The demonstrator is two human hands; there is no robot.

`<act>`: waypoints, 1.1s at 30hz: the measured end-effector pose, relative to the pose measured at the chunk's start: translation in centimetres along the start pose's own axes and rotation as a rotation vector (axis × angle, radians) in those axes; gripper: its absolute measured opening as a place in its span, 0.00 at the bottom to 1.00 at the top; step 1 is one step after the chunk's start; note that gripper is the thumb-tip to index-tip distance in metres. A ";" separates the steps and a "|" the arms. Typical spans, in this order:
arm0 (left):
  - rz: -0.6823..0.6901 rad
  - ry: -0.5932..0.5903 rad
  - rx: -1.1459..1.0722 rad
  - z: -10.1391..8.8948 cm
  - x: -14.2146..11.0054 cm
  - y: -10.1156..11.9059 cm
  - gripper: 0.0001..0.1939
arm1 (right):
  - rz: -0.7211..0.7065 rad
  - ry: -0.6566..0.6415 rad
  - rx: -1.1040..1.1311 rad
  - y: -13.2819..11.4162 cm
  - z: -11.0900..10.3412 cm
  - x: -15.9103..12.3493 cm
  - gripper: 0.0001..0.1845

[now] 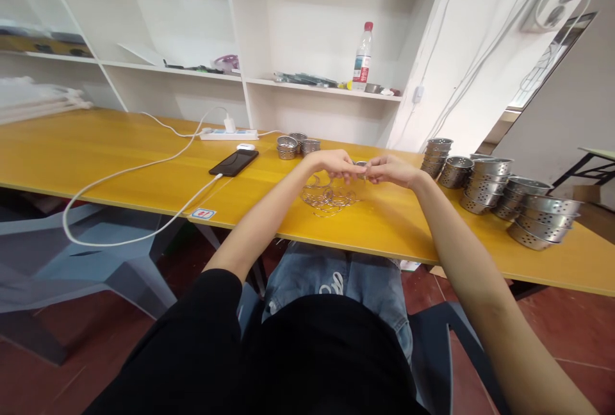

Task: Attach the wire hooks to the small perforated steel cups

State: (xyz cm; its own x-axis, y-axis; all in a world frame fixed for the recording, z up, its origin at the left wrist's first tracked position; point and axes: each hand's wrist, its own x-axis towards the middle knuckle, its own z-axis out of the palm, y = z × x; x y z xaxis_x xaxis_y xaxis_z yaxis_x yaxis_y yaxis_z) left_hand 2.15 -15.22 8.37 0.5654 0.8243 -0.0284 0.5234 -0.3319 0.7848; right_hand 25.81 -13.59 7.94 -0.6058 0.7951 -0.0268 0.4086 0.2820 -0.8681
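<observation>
Above the table my two hands meet around a small metal strainer basket [360,163], mostly hidden by the fingers. My left hand [337,164] is closed on its left side, fingers reaching across towards the right. From the other side my right hand [390,170] pinches at it with bent fingers. Whether a wire is also between the fingertips is too small to tell. Just below and left of the hands lies a tangled pile of thin wire loops [329,198] on the tabletop.
Stacked perforated strainer baskets [485,184] stand at the right; several more baskets [287,147] sit at the back. A phone [234,162] with a white cable [113,175] and a power strip [229,135] lie left. A bottle [362,59] stands on the shelf.
</observation>
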 end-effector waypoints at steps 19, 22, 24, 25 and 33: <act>0.184 0.454 -0.522 -0.4 2.0 -1.3 0.18 | -0.313 0.464 0.006 -0.2 4.1 2.3 0.20; 0.190 0.480 -0.559 -0.4 2.0 -1.2 0.18 | -0.316 0.457 -0.019 -0.1 4.1 2.3 0.19; 0.179 0.508 -0.597 -0.3 2.0 -1.1 0.16 | -0.318 0.477 -0.040 -0.2 4.2 2.3 0.19; 0.174 0.520 -0.621 -0.2 2.0 -1.1 0.16 | -0.318 0.487 -0.049 -0.2 4.2 2.3 0.18; 0.084 0.543 -0.772 0.0 1.4 0.2 0.16 | -0.271 0.487 -0.074 -1.3 5.2 1.8 0.20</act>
State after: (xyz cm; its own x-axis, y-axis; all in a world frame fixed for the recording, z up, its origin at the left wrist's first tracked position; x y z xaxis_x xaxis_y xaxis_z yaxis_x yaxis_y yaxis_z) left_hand 3.03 -14.09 8.46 0.1065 0.9768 0.1858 -0.1821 -0.1646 0.9694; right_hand 20.66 -15.27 6.43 -0.3177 0.8400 0.4399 0.3397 0.5339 -0.7743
